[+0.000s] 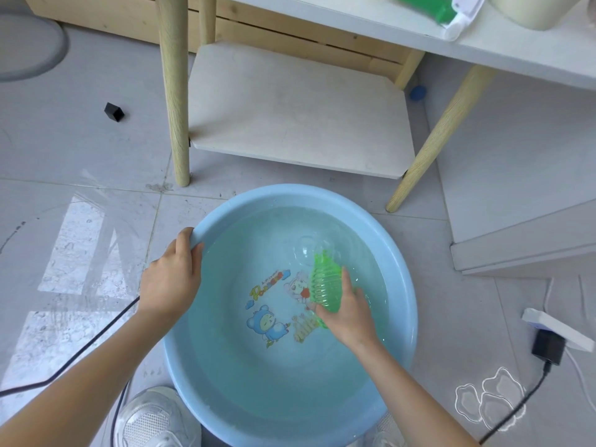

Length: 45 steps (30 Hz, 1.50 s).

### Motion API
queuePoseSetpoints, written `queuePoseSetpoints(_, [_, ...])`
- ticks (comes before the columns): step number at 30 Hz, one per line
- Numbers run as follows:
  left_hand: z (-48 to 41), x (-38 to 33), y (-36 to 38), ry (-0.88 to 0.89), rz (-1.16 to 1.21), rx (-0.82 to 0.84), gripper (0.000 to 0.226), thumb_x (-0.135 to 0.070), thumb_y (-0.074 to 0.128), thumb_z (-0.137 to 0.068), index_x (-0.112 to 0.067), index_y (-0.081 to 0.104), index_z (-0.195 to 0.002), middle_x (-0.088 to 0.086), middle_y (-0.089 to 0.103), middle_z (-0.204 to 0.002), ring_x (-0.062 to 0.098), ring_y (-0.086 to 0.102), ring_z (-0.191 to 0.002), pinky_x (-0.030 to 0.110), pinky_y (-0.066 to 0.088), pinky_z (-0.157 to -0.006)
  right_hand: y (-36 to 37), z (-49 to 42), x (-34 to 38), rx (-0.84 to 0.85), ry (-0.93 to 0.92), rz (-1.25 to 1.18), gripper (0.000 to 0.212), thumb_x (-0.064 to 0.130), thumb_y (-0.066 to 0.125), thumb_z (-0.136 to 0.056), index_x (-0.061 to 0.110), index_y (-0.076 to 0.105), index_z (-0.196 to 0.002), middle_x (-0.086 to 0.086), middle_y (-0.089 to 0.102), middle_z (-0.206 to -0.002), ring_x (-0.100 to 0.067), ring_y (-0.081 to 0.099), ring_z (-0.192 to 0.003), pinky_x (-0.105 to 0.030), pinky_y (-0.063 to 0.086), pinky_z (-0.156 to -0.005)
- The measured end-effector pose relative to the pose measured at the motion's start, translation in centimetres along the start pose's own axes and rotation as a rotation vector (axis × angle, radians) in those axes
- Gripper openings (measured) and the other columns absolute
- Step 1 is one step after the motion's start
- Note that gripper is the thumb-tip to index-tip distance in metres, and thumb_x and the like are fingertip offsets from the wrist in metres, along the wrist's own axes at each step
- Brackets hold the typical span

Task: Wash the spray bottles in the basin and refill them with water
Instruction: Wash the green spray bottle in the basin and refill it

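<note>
The green spray bottle (pixel 325 280) lies tilted in the water, right of the middle of the blue basin (pixel 290 192). Its far end dips under beside a large air bubble (pixel 306 248), and no spray head shows on it. The right hand (pixel 350 314) holds it at the near end, fingers (pixel 346 280) curled round the ribbed body.

It looks like thin translucent plastic: light, a little squashy, likely buoyant while air remains inside and heavier as it fills. Wet, it will be slippery, so the ribbed middle is probably the surest place to grip, with gentle pressure.

The left hand (pixel 172 279) grips the basin's left rim, fingers hooked over the edge.

The basin sits on the tiled floor (pixel 80 150) before a table's lower shelf (pixel 296 108). A power strip (pixel 554 327) lies near on the right, close enough that splashes could reach it.
</note>
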<state>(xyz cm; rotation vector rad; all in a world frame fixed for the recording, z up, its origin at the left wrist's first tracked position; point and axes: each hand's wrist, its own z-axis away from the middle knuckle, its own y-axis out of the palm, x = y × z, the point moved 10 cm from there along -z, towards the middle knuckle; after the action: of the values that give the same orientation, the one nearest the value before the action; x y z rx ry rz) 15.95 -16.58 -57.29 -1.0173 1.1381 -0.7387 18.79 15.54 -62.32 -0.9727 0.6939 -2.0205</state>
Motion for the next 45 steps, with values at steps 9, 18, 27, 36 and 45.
queuePoseSetpoints(9, [0.08, -0.18, -0.24, 0.002, 0.005, -0.006, 0.037, -0.028, 0.034, -0.101, -0.004, 0.044, -0.127, 0.020, 0.062, -0.103, 0.046, 0.058, -0.072, 0.041, 0.036, -0.058, -0.34, 0.24, -0.19, -0.009, -0.008, 0.004, 0.101, 0.053, 0.066, -0.080, 0.031, -0.002, -0.152, -0.011, 0.038, -0.136, -0.028, 0.039, -0.130, -0.037, 0.039, -0.100])
queuePoseSetpoints(18, [0.08, -0.17, -0.33, 0.003, 0.007, -0.006, 0.036, -0.027, 0.034, -0.101, -0.004, 0.044, -0.126, 0.020, 0.062, -0.101, 0.045, 0.057, -0.070, 0.040, 0.036, -0.057, -0.18, 0.24, 0.16, -0.005, -0.009, 0.002, 0.101, 0.053, 0.067, -0.080, 0.030, -0.001, -0.152, -0.011, 0.038, -0.133, -0.029, 0.040, -0.128, -0.037, 0.040, -0.097])
queuePoseSetpoints(27, [0.09, -0.16, -0.29, 0.002, 0.007, -0.005, 0.037, -0.028, 0.033, -0.101, -0.005, 0.043, -0.127, 0.020, 0.062, -0.104, 0.046, 0.058, -0.073, 0.040, 0.036, -0.059, -0.20, 0.34, 0.25, -0.002, -0.014, -0.001, 0.100, 0.055, 0.065, -0.081, 0.031, -0.001, -0.152, -0.011, 0.037, -0.134, -0.029, 0.038, -0.130, -0.036, 0.039, -0.098])
queuePoseSetpoints(36, [-0.01, -0.01, -0.07, 0.004, 0.005, -0.006, 0.036, -0.027, 0.034, -0.101, -0.004, 0.043, -0.126, 0.020, 0.062, -0.102, 0.046, 0.058, -0.070, 0.041, 0.038, -0.058, 0.04, 0.26, -0.02, 0.000, -0.008, -0.005, 0.101, 0.054, 0.067, -0.080, 0.031, 0.000, -0.152, -0.012, 0.038, -0.135, -0.029, 0.040, -0.129, -0.036, 0.039, -0.099])
queuePoseSetpoints(45, [0.04, -0.09, -0.13, 0.002, 0.005, -0.002, 0.035, -0.028, 0.034, -0.101, -0.004, 0.044, -0.125, 0.021, 0.062, -0.102, 0.047, 0.058, -0.072, 0.040, 0.036, -0.058, 0.10, 0.32, -0.17, -0.003, 0.002, -0.005, 0.101, 0.052, 0.068, -0.079, 0.030, 0.000, -0.152, -0.012, 0.040, -0.131, -0.030, 0.043, -0.125, -0.036, 0.041, -0.097])
